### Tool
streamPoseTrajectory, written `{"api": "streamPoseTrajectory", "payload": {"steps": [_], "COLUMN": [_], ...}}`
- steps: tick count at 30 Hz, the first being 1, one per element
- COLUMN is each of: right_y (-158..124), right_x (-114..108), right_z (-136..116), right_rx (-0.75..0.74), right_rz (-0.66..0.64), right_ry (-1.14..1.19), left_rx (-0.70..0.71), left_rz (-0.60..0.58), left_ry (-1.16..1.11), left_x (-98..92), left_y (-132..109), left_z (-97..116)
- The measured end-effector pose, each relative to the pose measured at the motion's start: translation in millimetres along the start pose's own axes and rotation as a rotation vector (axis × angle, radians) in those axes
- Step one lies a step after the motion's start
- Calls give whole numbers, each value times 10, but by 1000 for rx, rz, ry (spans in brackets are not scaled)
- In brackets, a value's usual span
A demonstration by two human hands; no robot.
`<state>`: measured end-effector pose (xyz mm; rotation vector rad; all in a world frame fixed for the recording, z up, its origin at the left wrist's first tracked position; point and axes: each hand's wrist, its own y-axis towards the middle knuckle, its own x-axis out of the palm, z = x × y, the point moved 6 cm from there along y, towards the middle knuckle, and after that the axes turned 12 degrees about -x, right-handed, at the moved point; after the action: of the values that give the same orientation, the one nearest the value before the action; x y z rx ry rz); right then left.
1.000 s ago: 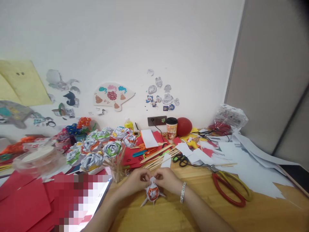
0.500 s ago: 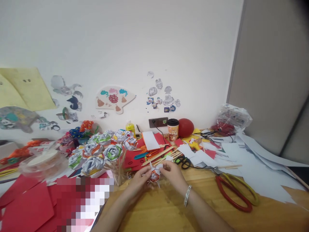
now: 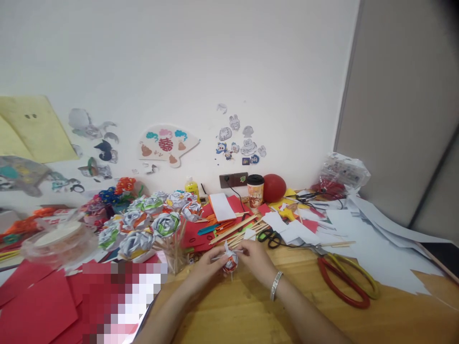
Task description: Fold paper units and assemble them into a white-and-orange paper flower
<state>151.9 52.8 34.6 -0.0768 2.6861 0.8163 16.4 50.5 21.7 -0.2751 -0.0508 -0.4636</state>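
My left hand and my right hand meet over the wooden table and both pinch a small folded paper flower, white with orange and red print. Its pointed white tips stick out between my fingers. A silver bracelet is on my right wrist. Just beyond my hands lies a heap of wooden sticks. A bunch of finished paper roses stands on sticks to the left.
Red paper sheets cover the left. Black scissors and big red-and-yellow-handled scissors lie right of my hands, among white paper scraps. A paper cup, red balloon and yellow glue bottle stand by the wall.
My hands lifted the paper flower off the table and brought it further away from me. Its spread white points are now gathered closer between my fingers.
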Motion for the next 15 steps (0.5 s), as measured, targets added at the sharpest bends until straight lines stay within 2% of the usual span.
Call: {"api": "streamPoseTrajectory", "payload": {"steps": [4, 7, 11, 13, 15], "right_y": [-28, -83, -174, -191, -174], "right_x": [-3, 32, 91, 83, 29], "right_z": [-233, -386, -577, -602, -550], "right_rx": [-179, -242, -349, -350, -276], "right_rz": [-23, -37, 9, 51, 102], "right_ry": [-273, -338, -471, -442, -328], "left_rx": [18, 78, 185, 221, 212], "left_rz": [9, 94, 195, 203, 177], "left_ry": [15, 0, 51, 88, 119], "left_x": [11, -51, -160, -181, -169], "left_y": [4, 6, 14, 11, 9], "left_z": [1, 34, 86, 112, 124]}}
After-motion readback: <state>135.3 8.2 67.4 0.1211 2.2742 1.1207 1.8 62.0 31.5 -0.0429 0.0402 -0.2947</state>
